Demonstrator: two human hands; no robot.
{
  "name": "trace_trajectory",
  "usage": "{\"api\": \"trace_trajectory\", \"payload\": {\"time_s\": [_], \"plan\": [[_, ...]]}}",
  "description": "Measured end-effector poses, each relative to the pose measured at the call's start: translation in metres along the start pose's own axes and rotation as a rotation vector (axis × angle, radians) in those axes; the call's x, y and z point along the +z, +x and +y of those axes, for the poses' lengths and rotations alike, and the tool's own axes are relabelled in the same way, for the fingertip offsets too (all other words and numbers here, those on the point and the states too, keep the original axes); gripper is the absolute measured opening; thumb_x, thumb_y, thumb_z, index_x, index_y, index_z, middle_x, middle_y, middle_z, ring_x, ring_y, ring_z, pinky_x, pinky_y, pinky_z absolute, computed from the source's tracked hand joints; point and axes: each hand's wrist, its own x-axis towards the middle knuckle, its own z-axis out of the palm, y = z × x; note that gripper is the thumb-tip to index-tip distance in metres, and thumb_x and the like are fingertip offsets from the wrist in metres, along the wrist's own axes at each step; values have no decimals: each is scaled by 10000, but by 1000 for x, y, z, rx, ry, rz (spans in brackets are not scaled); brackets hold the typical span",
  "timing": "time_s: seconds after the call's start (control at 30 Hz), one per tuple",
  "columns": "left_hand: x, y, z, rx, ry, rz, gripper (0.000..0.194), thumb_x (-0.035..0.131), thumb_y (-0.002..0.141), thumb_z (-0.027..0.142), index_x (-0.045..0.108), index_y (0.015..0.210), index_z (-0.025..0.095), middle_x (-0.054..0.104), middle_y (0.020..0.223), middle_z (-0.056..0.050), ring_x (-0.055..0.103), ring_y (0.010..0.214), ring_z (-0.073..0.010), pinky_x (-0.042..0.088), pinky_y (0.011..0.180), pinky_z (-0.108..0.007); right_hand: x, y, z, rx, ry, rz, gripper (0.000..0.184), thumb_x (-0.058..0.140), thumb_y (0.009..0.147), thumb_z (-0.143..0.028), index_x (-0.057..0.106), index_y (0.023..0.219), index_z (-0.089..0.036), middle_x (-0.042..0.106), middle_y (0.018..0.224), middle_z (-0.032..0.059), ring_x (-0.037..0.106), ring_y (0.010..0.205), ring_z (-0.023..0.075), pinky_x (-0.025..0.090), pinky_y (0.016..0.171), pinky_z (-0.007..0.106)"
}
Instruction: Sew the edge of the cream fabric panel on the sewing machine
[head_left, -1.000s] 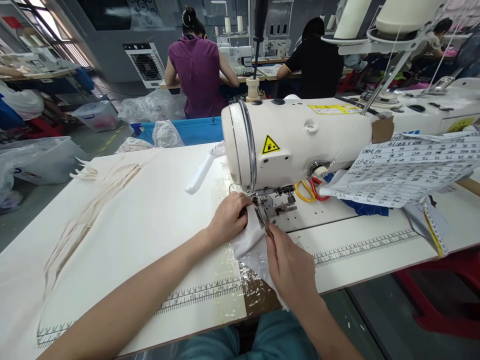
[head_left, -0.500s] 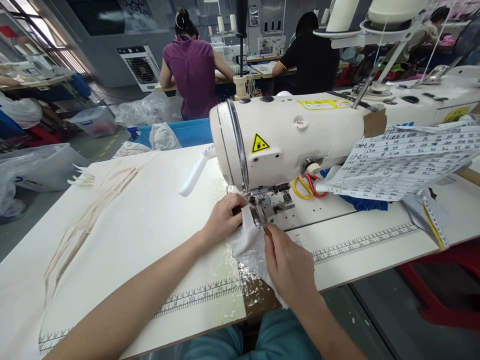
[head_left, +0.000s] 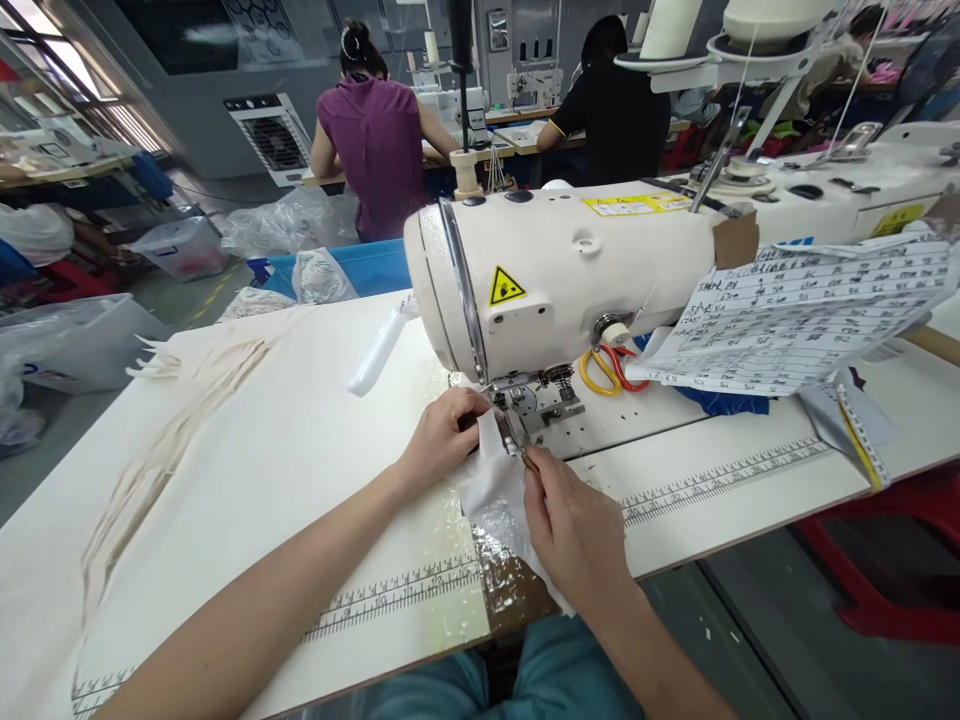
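A piece of thin white fabric (head_left: 491,485) lies under the needle area of a white sewing machine (head_left: 555,270) and drapes toward the table's front edge. My left hand (head_left: 444,435) is closed at the fabric's left side, thumb and fingers pinching it close to the presser foot. On the other side, my right hand (head_left: 576,525) has its fingers closed at the fabric's right edge, just in front of the foot. A small dark bit shows at its fingertips, too small to name. The fingers partly hide the stitching spot.
Scissors (head_left: 602,370) with yellow and red handles lie behind the needle area. Handwritten sheets (head_left: 802,315) lean against the machine at right, above a tape measure (head_left: 862,440). Cream fabric strips (head_left: 172,440) stretch along the table's left. Two people sit at machines ahead.
The whole view has shifted slightly, with the machine a little further left in the picture. Both hands keep the same hold on the fabric beside the presser foot.
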Motion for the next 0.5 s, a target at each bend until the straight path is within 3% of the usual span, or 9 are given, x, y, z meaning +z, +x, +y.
{"api": "trace_trajectory", "payload": {"time_s": [0.5], "plan": [[1,1,0,-16,20,0,163,570,899,311,645,812,196,700,864,-27,635,811,-178,506,758,-310,0,-2,1,7,-4,15,302,378,1005,-200,651,1115,-135,780,922,40,710,658,169,442,529,273]]}}
